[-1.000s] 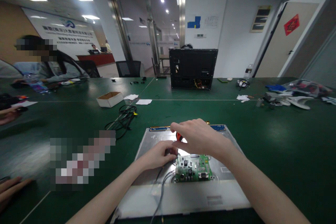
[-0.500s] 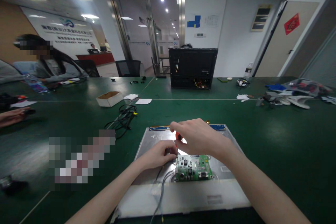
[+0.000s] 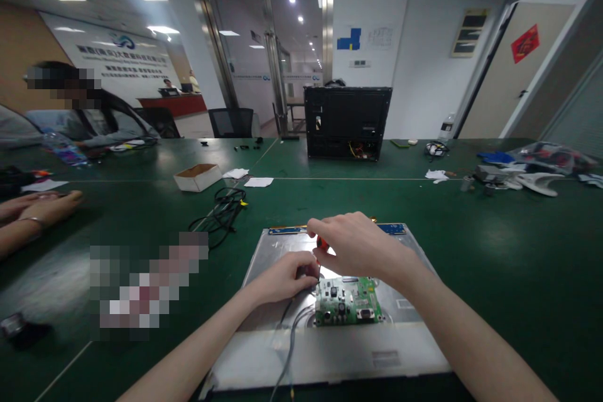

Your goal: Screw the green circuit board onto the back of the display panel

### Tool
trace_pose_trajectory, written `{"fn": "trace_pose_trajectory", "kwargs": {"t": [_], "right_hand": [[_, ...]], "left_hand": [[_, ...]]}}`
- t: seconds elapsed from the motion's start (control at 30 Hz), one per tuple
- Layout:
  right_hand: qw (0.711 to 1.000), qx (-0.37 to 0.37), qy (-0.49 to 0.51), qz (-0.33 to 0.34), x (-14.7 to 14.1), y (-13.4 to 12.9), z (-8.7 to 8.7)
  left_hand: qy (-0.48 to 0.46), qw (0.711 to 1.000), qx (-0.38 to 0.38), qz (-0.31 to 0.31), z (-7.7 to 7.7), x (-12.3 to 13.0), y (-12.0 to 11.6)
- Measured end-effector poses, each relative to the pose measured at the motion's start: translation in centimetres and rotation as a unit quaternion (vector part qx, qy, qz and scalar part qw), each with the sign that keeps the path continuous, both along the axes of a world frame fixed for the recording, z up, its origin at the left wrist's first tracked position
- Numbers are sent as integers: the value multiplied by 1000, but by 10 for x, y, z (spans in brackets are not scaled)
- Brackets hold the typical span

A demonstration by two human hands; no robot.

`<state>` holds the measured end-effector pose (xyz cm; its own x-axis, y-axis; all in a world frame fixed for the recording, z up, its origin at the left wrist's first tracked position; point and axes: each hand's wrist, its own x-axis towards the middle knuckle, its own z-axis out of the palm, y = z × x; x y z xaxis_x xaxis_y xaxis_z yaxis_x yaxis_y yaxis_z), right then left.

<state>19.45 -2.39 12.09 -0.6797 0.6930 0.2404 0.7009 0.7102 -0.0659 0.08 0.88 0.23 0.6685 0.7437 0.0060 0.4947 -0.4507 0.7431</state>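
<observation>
A green circuit board (image 3: 347, 300) lies on the metal back of a flat display panel (image 3: 264, 352). My right hand (image 3: 355, 245) is closed around the red-orange handle of a screwdriver (image 3: 322, 244), held upright over the board's upper left corner. Low beside that same corner, my left hand (image 3: 292, 273) has thumb and fingers pinched together at the screwdriver's lower end; whatever they grip is too small to make out. Grey wires (image 3: 293, 333) run from the board's left side down across the panel. A blue strip board (image 3: 393, 228) lines the panel's far edge.
Black cables (image 3: 223, 210) and a small open box (image 3: 198, 178) are left of the panel. A black monitor housing (image 3: 347, 122) stands at the back. On the right lie plastic bags and parts (image 3: 513, 176). Another person's hands (image 3: 40, 213) rest at far left.
My hands and the screwdriver hold almost the same position. At far left, the other person's hands have come further into view, over the table.
</observation>
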Motion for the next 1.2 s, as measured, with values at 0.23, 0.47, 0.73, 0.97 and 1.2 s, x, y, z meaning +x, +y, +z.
{"fn": "trace_pose_trajectory", "kwargs": {"t": [0.23,0.47,0.73,0.97,1.2], "right_hand": [[1000,-3,-1,6,0,2,0],[1000,-11,-17,-14,0,2,1],[1000,-15,10,11,0,0,2],[1000,-3,-8,-5,0,2,0],[1000,9,1,2,0,-1,1]], "left_hand": [[-6,1000,3,1,1,0,-1],[-7,1000,0,-2,2,1,-2],[-5,1000,5,3,1,1,-2],[-7,1000,4,-4,3,1,-3],[-11,1000,13,1,-2,0,-1]]}}
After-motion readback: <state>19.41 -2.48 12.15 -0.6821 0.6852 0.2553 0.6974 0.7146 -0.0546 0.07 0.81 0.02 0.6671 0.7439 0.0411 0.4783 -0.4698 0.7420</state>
